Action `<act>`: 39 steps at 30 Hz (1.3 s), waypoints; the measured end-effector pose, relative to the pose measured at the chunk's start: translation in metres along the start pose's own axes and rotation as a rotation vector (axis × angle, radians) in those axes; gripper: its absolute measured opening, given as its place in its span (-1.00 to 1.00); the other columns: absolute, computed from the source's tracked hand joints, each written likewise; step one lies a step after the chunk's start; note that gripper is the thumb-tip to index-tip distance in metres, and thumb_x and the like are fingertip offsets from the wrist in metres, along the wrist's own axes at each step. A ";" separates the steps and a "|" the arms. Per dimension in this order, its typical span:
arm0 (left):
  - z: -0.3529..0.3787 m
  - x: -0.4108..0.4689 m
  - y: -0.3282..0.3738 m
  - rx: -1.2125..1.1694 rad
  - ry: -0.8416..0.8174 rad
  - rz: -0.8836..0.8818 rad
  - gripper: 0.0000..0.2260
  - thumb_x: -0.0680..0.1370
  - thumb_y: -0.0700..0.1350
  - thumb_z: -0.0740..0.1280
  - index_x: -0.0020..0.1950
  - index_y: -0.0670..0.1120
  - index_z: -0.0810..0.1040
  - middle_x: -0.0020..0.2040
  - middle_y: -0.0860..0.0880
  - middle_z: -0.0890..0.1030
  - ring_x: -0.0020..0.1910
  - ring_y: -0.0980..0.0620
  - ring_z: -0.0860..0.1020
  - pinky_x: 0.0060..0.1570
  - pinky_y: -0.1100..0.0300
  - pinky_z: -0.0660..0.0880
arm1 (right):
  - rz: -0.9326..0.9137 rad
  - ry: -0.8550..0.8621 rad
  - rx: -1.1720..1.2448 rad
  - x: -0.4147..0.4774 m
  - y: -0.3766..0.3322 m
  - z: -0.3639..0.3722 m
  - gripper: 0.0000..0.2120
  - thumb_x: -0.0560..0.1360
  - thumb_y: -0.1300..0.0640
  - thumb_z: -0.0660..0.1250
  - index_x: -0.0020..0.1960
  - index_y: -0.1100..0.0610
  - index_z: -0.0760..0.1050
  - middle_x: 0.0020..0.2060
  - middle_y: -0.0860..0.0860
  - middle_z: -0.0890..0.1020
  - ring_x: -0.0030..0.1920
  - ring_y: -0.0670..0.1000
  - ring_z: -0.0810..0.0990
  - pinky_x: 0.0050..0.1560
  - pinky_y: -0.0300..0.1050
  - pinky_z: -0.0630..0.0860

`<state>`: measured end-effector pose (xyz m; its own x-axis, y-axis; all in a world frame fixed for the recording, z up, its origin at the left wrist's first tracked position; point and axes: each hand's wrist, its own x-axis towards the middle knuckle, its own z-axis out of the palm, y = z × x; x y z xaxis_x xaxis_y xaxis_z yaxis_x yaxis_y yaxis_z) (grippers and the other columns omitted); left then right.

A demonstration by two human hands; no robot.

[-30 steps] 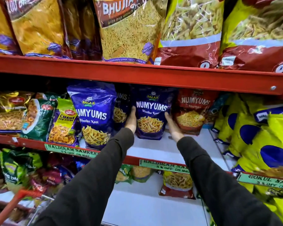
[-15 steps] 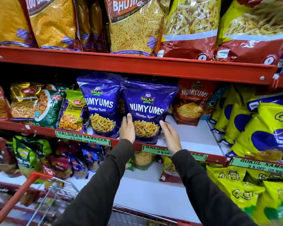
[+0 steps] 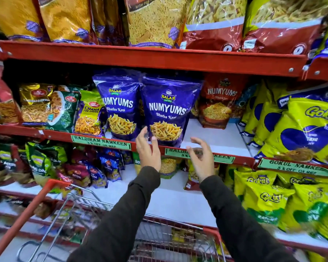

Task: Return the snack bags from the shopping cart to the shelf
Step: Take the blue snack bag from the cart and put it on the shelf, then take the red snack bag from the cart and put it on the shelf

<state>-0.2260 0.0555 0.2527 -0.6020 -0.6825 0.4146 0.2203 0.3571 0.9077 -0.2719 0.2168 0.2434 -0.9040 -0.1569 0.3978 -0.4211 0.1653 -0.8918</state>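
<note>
A purple bag (image 3: 169, 110) is stood upright on the middle shelf (image 3: 212, 146), at its front edge. Just below the bag, the left hand (image 3: 148, 150) and right hand (image 3: 200, 157) are held spread and empty, touching nothing.

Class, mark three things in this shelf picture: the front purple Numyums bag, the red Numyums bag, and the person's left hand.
front purple Numyums bag (image 3: 168, 110): head view, on the white brand lettering.
red Numyums bag (image 3: 221, 93): head view, on its printed name.
left hand (image 3: 149, 150): head view, on the back of the hand.
</note>
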 end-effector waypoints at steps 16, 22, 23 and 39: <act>-0.085 -0.245 -0.199 0.857 -1.173 -0.593 -0.29 0.46 -0.39 0.22 0.52 0.11 0.19 0.53 -0.11 0.26 0.37 -0.13 0.42 0.13 0.25 0.48 | 0.958 -0.641 -0.568 -0.237 0.185 -0.097 -0.78 0.62 0.33 0.12 -0.02 0.28 0.55 -0.02 0.16 0.59 -0.18 0.07 0.50 -0.31 -0.18 0.41; -0.079 -0.285 -0.219 0.878 -1.099 -0.627 -0.67 0.55 -0.12 0.34 0.32 0.03 0.51 0.36 -0.06 0.53 0.27 -0.12 0.53 0.00 0.42 0.48 | 0.813 -0.995 -0.731 -0.273 0.203 -0.087 -0.57 0.52 0.24 0.36 0.38 0.17 0.46 0.30 0.15 0.56 0.22 0.16 0.59 0.25 -0.02 0.52; -0.077 -0.288 -0.222 0.847 -1.057 -0.658 -0.71 0.54 -0.16 0.35 0.27 -0.08 0.56 0.31 -0.11 0.57 0.26 -0.14 0.53 -0.12 0.53 0.41 | 0.770 -0.946 -0.767 -0.278 0.206 -0.083 -0.62 0.52 0.23 0.36 0.33 0.16 0.50 0.26 0.15 0.61 0.23 0.15 0.60 0.27 -0.02 0.51; -0.076 -0.262 -0.158 0.295 -0.573 -0.512 -0.87 0.45 0.02 0.44 -0.19 0.26 0.57 -0.11 0.20 0.62 -0.05 0.15 0.60 -0.06 0.30 0.51 | 0.544 -0.246 -0.379 -0.262 0.165 -0.112 -0.88 0.53 0.02 0.37 0.03 0.02 0.56 -0.09 -0.01 0.70 -0.09 -0.07 0.66 0.00 -0.23 0.59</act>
<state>-0.0451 0.1295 0.0058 -0.8892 -0.4033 -0.2162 -0.3509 0.2977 0.8878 -0.1128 0.3941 0.0164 -0.9693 -0.1642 -0.1829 0.0479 0.6035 -0.7959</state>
